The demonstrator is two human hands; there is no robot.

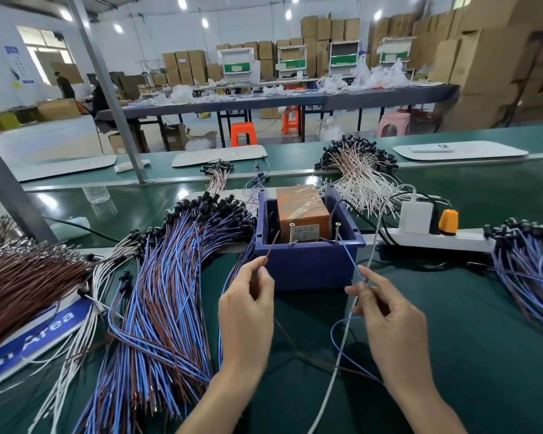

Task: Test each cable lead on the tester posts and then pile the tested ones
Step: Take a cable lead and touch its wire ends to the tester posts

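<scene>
We are pinching the brown lead [273, 245] between thumb and forefinger of the left hand [246, 308], close behind its bare tip, which is pointing up over the near wall of the blue bin [308, 264] at the middle of the green surface [467, 324]. The tip is hanging just beside the left post [292, 234], not yet on it. In our judgement it needs steering right until bare metal is pressing on the screw shaft, not on the insulation.

The right post [337, 230] is standing at the other side of the orange tester [301, 211]. The blue lead [350, 258] is running up to its foot, and we cannot tell whether it is touching. The right hand [386, 311] is gripping that lead between thumb and fingertips. We are judging that both tips should be resting on their posts at once and held steady, with the slack loop lying loose near the front edge.

The large pile [170, 292] is spreading toward the left edge, a smaller pile [527, 267] at the right edge.

As for writing, the blue sign [35, 336] near the left front corner is showing "Area", with the word before it cut off. The tester's front label is too small to read.
</scene>
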